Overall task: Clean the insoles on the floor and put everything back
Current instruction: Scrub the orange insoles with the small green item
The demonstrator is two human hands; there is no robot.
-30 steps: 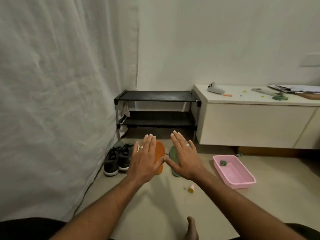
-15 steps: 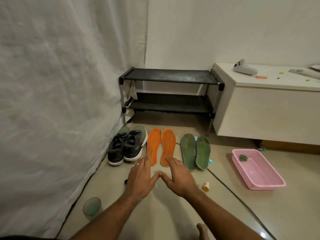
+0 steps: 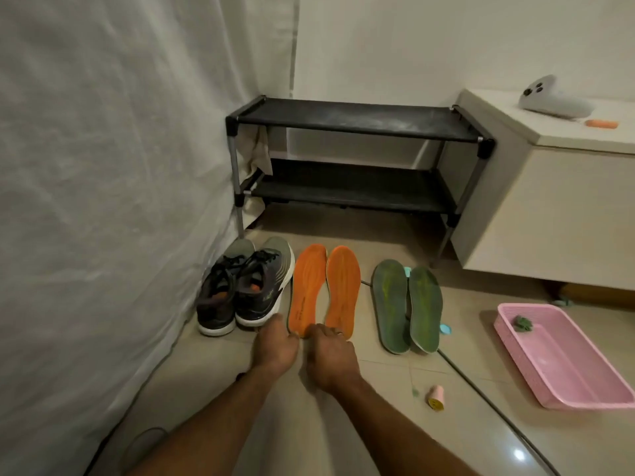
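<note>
Two orange insoles (image 3: pixel 324 286) lie side by side on the tiled floor, toes toward the rack. To their right lie two green insoles (image 3: pixel 407 304), also paired. My left hand (image 3: pixel 275 345) rests at the heel of the left orange insole, fingers bent down. My right hand (image 3: pixel 330 352) sits at the heel of the right orange insole, wearing a ring, its fingers curled over the heel edge. Whether either hand grips an insole is hidden by the knuckles. A pair of dark sneakers (image 3: pixel 240 290) stands left of the orange insoles.
A black two-shelf shoe rack (image 3: pixel 343 118) stands behind, beside a low white cabinet (image 3: pixel 549 214). A pink tray (image 3: pixel 522 364) with a green scrubber (image 3: pixel 523 323) sits at right. A small pink bottle (image 3: pixel 436 397) lies on the floor. A white curtain (image 3: pixel 103 201) hangs along the left.
My view has tilted down and come closer. Both hands went from raised and spread to lowered, with fingers bent, at the heels of the orange insoles.
</note>
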